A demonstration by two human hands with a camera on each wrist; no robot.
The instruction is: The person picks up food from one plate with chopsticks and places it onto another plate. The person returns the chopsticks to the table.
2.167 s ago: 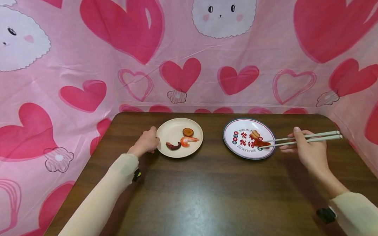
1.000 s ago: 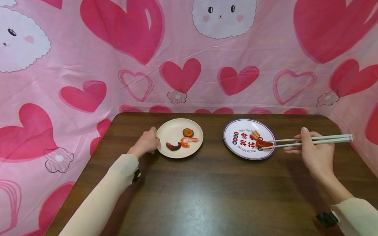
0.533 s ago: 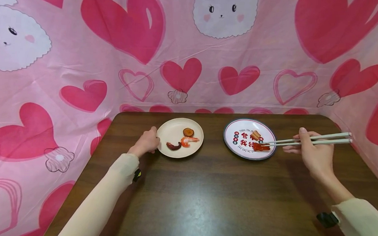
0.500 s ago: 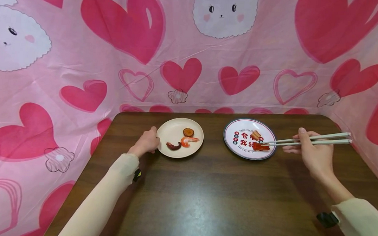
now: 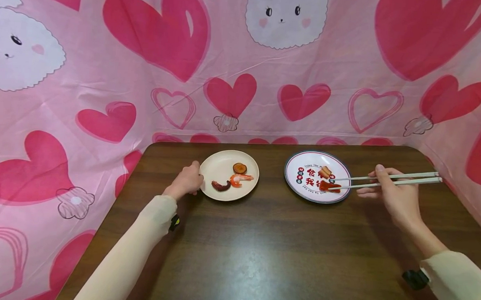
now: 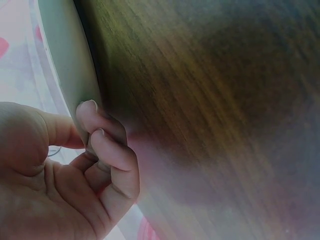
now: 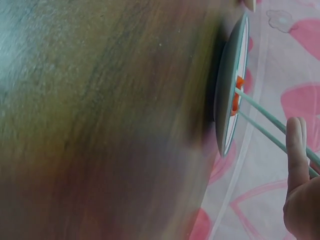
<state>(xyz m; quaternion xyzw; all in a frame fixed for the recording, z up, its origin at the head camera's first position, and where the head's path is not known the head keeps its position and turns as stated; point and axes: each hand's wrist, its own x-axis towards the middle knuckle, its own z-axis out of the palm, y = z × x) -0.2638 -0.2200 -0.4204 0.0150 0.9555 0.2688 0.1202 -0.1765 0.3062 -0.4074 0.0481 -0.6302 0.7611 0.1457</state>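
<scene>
My left hand point(image 5: 187, 180) pinches the left rim of a cream plate point(image 5: 215, 164); the left wrist view shows curled fingers under the plate's edge point(image 6: 70, 60). On this plate lie a shrimp point(image 5: 241, 180), a round brown slice point(image 5: 239, 168) and a dark red, curled tentacle-like piece point(image 5: 221, 186). My right hand point(image 5: 399, 197) holds a pair of pale green chopsticks point(image 5: 418, 176). Their tips are spread at a glossy red food piece point(image 5: 326, 187) on a white plate with printed characters point(image 5: 298, 159). Behind that piece sits a pork-belly-like slice point(image 5: 325, 172).
Both plates stand toward the back of a dark brown wooden table point(image 5: 236, 248). Pink cloth with hearts point(image 5: 303, 101) hangs close behind the table and along its sides. A strip of tabletop separates the two plates.
The chopsticks shifted right, then back left, and their tips have spread apart. The red piece has turned and sits slightly further left on the white plate. My left hand has kept still.
</scene>
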